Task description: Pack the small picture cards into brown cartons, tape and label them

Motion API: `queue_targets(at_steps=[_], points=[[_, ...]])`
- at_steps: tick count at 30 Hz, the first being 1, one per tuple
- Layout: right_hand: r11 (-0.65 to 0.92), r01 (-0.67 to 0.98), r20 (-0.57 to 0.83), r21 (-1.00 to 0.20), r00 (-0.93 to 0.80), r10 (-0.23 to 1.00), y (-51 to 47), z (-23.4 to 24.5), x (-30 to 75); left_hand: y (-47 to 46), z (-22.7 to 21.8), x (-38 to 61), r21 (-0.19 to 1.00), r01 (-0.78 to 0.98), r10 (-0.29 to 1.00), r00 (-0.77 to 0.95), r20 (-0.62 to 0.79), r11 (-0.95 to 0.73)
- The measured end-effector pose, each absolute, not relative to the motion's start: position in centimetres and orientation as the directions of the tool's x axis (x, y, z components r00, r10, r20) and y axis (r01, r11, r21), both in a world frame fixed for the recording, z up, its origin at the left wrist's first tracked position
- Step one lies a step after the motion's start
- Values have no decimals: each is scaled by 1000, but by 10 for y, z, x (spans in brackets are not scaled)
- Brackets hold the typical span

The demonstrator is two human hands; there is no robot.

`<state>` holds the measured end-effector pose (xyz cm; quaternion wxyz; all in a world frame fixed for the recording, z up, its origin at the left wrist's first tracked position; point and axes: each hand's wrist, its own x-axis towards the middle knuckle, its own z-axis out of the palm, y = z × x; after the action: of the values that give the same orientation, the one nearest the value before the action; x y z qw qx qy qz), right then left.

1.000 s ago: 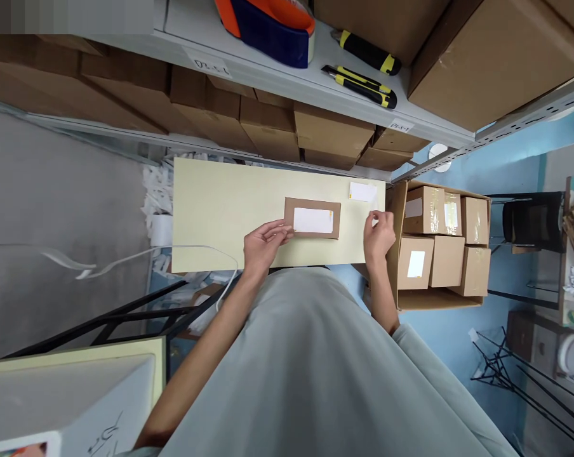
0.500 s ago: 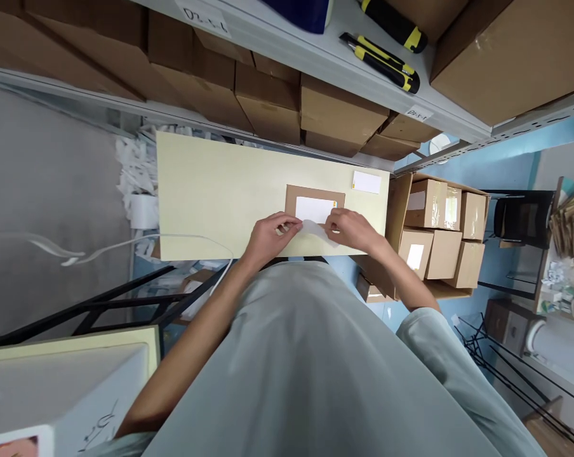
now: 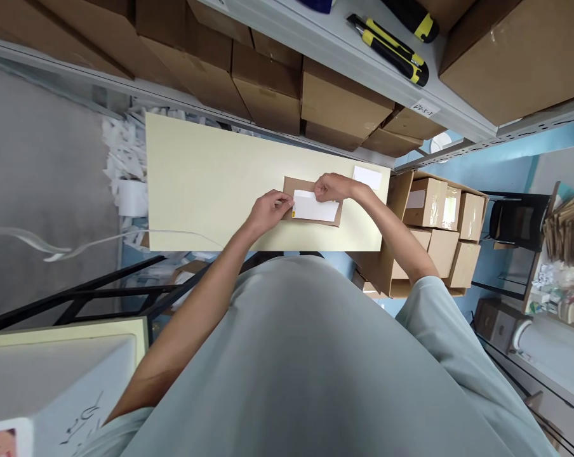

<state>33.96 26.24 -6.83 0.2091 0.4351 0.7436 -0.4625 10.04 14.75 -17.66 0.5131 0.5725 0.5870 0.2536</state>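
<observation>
A flat brown cardboard box (image 3: 289,184) lies on the pale yellow table, close to its right end. Across its top is a white label (image 3: 310,209) with a small yellow mark at the lower left corner. My left hand (image 3: 269,211) has thumb and forefinger pinched at the label's left edge. On the upper right part of the label rests my right hand (image 3: 333,187), its fingers curled together at the label's edge; what lies under the fingertips is hidden. Beyond the right wrist a second white label (image 3: 367,178) lies on the table.
Cardboard boxes (image 3: 347,101) fill the shelf behind the table (image 3: 196,184). Two utility knives (image 3: 392,54) lie on the upper shelf. To the right stands a large carton (image 3: 401,197) of smaller boxes. A white strap (image 3: 139,236) hangs at the left, with crumpled white scraps (image 3: 125,146) behind.
Both hands have moved away from my body, the right one farther up over the box. The translucent strip between them no longer shows. The yellow mark now appears lower left instead of upper right.
</observation>
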Motion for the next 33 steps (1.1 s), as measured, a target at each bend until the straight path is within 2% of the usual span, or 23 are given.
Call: queue_targets(at_steps=[5,22,28,33], points=[[180,845,-717,-504,-525,459,262,-79,344,147,-188,103,885,400,922,192,-335,239],[321,840,-666,-438,-543,512,258,-95,345,151,-197,110,860,458,937,137,-321,227],[374,839,-631,-394,-543,554,248,-103,344,152,-194,111,839,511,946,136,-294,187],[361,872,-583,-331,-489,648,238,-115,341,151,-191,122,798,568,956,63,-285,201]])
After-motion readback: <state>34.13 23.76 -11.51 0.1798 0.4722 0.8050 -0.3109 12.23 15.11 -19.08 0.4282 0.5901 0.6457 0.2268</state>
